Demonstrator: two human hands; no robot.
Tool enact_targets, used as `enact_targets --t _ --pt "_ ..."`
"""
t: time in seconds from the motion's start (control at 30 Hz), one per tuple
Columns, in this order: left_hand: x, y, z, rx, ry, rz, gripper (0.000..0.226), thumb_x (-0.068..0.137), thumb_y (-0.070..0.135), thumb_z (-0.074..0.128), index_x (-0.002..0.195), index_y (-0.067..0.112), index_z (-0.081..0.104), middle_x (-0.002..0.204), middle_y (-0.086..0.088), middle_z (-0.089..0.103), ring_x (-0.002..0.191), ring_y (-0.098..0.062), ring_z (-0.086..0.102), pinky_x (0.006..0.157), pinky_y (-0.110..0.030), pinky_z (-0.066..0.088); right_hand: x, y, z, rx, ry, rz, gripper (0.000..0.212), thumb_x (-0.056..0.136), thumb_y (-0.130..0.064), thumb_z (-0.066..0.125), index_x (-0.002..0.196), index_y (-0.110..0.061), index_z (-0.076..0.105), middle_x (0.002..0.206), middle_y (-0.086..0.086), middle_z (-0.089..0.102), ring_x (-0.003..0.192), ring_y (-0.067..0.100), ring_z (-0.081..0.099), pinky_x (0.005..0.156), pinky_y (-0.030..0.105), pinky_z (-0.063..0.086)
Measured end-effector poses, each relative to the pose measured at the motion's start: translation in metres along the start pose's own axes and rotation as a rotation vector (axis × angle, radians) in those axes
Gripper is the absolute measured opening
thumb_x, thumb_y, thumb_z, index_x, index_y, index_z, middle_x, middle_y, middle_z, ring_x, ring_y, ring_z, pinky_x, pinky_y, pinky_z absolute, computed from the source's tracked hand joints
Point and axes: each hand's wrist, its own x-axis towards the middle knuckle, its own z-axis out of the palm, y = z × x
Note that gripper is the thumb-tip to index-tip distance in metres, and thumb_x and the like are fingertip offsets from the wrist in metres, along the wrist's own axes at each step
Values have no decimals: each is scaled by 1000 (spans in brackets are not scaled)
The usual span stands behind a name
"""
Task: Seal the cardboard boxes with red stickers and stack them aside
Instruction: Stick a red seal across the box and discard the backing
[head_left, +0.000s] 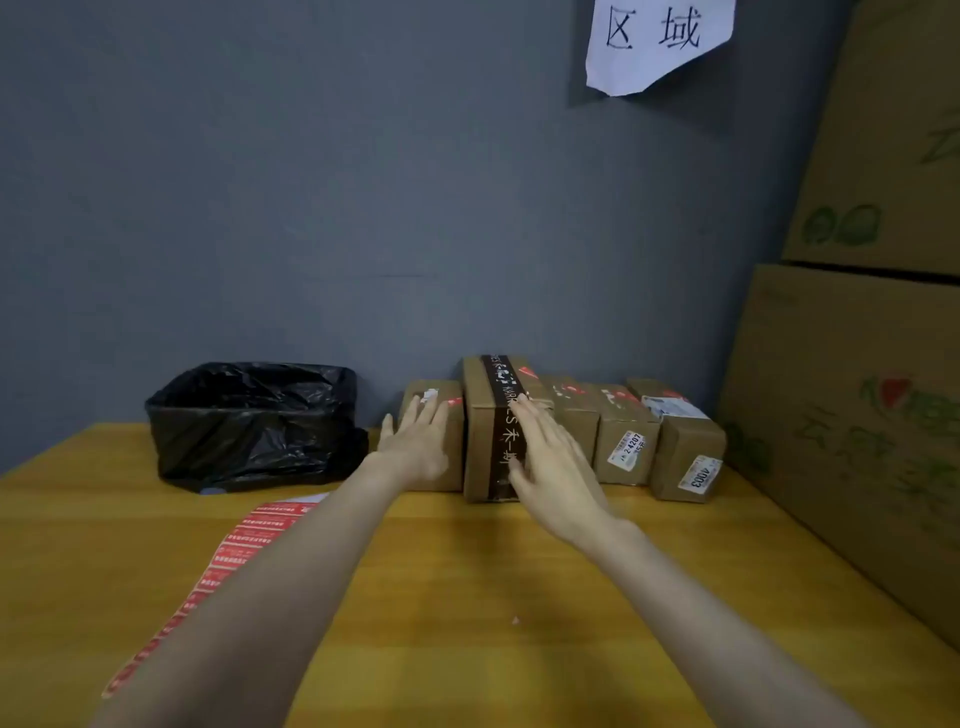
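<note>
Presently, five brown cardboard boxes stand in a row at the back of the yellow wooden surface (467, 597), against the grey wall (363, 182). Each carries a scrap of red sticker on its top.

The left hand (415, 447) is flat, with its fingers straight and slightly spread. It lies against the front face of the small leftmost cardboard box (437, 391), fingertips reaching the box's top edge.

The right hand (556, 467) is likewise flat, fingers straight and close together. It rests on the front of the taller cardboard box with a dark printed tape band (475, 447), which stands just beside the small one. Its fingers cross the tape and reach the top front corner. Neither hand pinches or curls around anything.

Right of the tall box stands a low cardboard box (574, 415), partly behind the right hand. Next comes a cardboard box with a white label reading 24207 (626, 447). Last in the row is a cardboard box with a white label reading 4003 (685, 457), set slightly forward and turned.

A long sheet of red stickers (244, 545) lies on the surface under the left forearm. A container lined with a black plastic bag (254, 421) sits to the left of the row. Large stacked cardboard cartons with green and red print (857, 415) fill the right edge. A white paper sign with handwritten characters (660, 41) hangs on the wall above.
</note>
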Motion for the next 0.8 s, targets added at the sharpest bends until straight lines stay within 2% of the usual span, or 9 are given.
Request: enact_targets --t 0.2,0.3,0.4,0.57,0.67,0.73,0.8 --pt "15 -5 1 -11 1 -66 70 92 8 43 150 12 5 158 -6 6 145 -28 -6 114 -55 1 13 10 13 4 -2 -8 62 93 -15 44 148 -19 17 157 -2 14 145 11 8 118 30 8" --pt "22 -6 2 0 75 -108 57 97 29 42 147 15 21 153 -8 17 143 -32 10 112 -62 10 22 10 21 16 18 -12 61 93 -15 44 148 -19 18 157 -2 14 145 13 10 117 29 9" --pt "28 0 3 -77 106 -163 54 93 48 45 136 15 42 147 -11 22 137 -39 22 107 -64 20 28 5 30 20 22 -33 60 92 -14 44 148 -17 20 157 -1 13 145 13 10 117 29 10" --pt "41 6 12 -201 193 -282 57 87 49 56 134 24 36 140 -15 23 129 -45 28 101 -64 30 33 5 36 9 34 -49 60 92 -15 45 147 -18 22 157 -1 11 145 13 10 114 25 6" --pt "43 9 12 -238 239 -291 55 84 42 63 128 20 39 133 -14 26 119 -41 38 90 -49 44 33 10 36 13 38 -39 59 93 -15 44 147 -18 22 157 -1 11 145 13 9 115 26 8" --pt "42 7 8 -259 261 -300 59 80 41 67 127 18 40 132 -13 26 116 -40 41 85 -45 44 33 14 34 17 44 -25 58 92 -14 44 146 -18 23 157 0 13 144 13 11 116 28 10" --pt "39 1 4 -282 276 -307 64 77 41 70 128 16 39 134 -12 27 118 -39 41 87 -45 44 31 15 32 17 66 -14 56 92 -13 44 145 -18 26 156 1 16 144 14 12 115 28 12"
